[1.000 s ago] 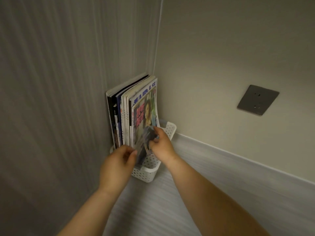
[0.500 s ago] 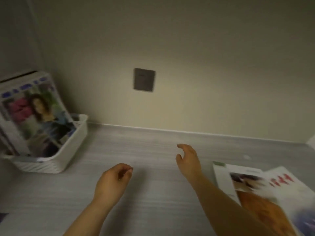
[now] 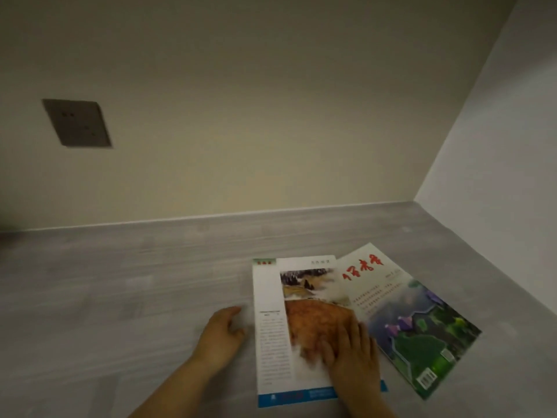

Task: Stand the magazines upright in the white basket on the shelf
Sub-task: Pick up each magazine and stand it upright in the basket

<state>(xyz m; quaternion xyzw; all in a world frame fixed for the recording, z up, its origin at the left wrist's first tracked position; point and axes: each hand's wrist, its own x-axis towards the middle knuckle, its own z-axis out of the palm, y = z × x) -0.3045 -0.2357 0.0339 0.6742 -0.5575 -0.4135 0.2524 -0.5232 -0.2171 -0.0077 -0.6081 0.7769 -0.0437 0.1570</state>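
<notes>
Two magazines laid flat near the shelf's [image 3: 120, 291] right end, right hand [image 3: 351, 348] spread flat on top magazine [image 3: 283, 324], left hand [image 3: 221, 336] loosely open beside its left edge, lower magazine [image 3: 413, 321] partly covered.

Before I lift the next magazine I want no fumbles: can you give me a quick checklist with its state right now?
1. Top magazine lies flat on the shelf: ok.
2. Right hand rests on its cover: ok.
3. Left hand is beside its left edge, fingers not yet under it: not ok.
4. It overlaps the second magazine, so only one should come up: cannot tell.
5. White basket in view for the drop: not ok.
</notes>
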